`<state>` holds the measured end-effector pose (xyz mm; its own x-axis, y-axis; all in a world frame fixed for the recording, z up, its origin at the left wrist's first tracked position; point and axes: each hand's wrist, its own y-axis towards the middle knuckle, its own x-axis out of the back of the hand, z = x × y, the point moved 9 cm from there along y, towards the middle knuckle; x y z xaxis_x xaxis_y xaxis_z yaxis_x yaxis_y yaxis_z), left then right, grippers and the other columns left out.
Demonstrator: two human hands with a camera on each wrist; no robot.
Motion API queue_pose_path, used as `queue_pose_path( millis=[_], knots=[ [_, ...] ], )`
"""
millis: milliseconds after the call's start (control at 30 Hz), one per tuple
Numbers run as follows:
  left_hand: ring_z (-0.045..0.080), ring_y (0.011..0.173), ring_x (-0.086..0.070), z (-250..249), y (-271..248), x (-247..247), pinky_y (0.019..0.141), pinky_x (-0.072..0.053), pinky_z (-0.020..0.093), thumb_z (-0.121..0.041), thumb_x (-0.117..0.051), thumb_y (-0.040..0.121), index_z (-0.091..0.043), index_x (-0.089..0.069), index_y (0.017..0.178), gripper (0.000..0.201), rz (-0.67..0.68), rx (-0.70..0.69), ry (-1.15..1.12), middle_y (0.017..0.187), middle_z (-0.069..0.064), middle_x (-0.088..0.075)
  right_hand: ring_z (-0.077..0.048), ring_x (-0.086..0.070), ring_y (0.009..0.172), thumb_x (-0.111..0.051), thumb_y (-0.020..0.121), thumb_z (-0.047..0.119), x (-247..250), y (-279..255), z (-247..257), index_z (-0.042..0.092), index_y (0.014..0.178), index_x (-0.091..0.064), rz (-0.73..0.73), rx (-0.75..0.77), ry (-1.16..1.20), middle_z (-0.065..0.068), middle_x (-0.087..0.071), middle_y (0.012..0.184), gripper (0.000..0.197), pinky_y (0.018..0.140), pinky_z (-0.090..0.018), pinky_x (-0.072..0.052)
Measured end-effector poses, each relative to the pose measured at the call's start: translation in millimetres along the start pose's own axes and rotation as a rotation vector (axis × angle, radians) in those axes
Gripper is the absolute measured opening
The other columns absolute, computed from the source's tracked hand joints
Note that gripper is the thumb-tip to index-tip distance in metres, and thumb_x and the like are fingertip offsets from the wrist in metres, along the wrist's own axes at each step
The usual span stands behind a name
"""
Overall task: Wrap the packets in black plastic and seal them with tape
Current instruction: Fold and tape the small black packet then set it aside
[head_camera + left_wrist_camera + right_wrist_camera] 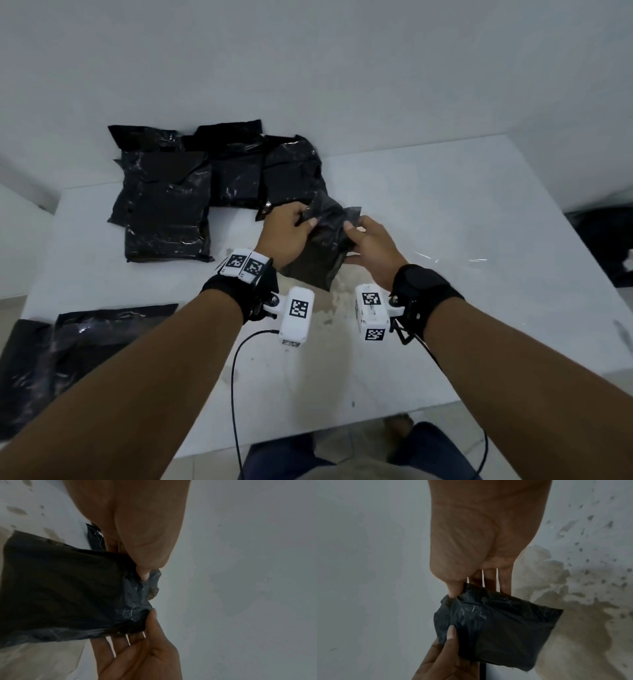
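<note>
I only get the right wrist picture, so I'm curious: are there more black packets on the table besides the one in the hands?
Observer: Yes, a pile of black packets lies far left on the table, beyond the held packet.
Operator: Any nearer the person?
Observer: More black plastic sheets lie at the near left edge.
Operator: Any tape?
Observer: A clear strip glints beside the right hand; tape or not, I cannot tell.

Black wrist straps point(423, 289) w/ white marker-tagged cams point(297, 315), cables; jeans point(284, 457), probably.
</note>
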<state>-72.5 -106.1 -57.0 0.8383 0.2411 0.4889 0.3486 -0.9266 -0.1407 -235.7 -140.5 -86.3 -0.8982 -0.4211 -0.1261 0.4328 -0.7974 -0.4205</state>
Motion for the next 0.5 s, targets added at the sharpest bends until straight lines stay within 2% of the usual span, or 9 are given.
queue_pose_path(
  millis=[100,200,300,367,500],
  knots=[
    [0.019,0.098,-0.069,-18.5,-10.9,-15.8,0.093,-0.056,0.043,-0.008,-0.068,0.09,-0.014,-0.067,0.103,0.014,-0.089,0.006,-0.114,0.101,0.005,-0.073,-0.026,-0.07,0.097,-0.06,0.099,0.019,22.6,-8.6,-2.5,0.009,0.125,-0.06,0.072,0.029,-0.036,-0.011,-0.071,0.113,0.028,0.076,-0.038,-0.061],
    [0.019,0.094,-0.07,-36.0,-23.6,-32.7,0.091,-0.056,0.041,-0.014,-0.065,0.093,-0.013,-0.069,0.098,0.007,-0.17,0.007,-0.148,0.094,0.004,-0.074,-0.025,-0.07,0.092,-0.058,0.099,0.014,46.6,-16.7,-4.1,0.008,0.12,-0.064,0.114,0.04,-0.065,-0.01,-0.072,0.108,0.023,0.073,-0.036,-0.06],
    [0.016,0.087,-0.071,-45.8,-39.3,-45.3,0.088,-0.057,0.039,-0.016,-0.062,0.095,-0.019,-0.071,0.091,0.01,-0.233,0.018,-0.13,0.086,0.0,-0.075,-0.024,-0.071,0.089,-0.058,0.099,0.016,67.1,-23.4,-0.3,0.009,0.116,-0.066,0.15,0.055,-0.098,-0.011,-0.073,0.107,0.02,0.074,-0.038,-0.061],
    [0.016,0.087,-0.071,-48.9,-51.1,-50.8,0.087,-0.057,0.035,-0.014,-0.065,0.093,-0.016,-0.071,0.094,0.007,-0.277,0.034,-0.16,0.088,0.001,-0.074,-0.027,-0.071,0.092,-0.059,0.099,0.019,78.0,-27.3,2.3,0.01,0.113,-0.067,0.18,0.061,-0.119,-0.011,-0.073,0.107,0.019,0.076,-0.041,-0.061],
    [0.014,0.078,-0.067,-50.4,-76.3,-56.0,0.08,-0.056,0.029,-0.017,-0.073,0.088,-0.014,-0.071,0.088,0.004,-0.364,0.071,-0.254,0.079,0.001,-0.07,-0.029,-0.072,0.093,-0.058,0.099,0.022,86.6,-35.0,1.3,0.008,0.113,-0.068,0.217,0.067,-0.143,-0.011,-0.074,0.104,0.022,0.078,-0.044,-0.061]
  ],
)
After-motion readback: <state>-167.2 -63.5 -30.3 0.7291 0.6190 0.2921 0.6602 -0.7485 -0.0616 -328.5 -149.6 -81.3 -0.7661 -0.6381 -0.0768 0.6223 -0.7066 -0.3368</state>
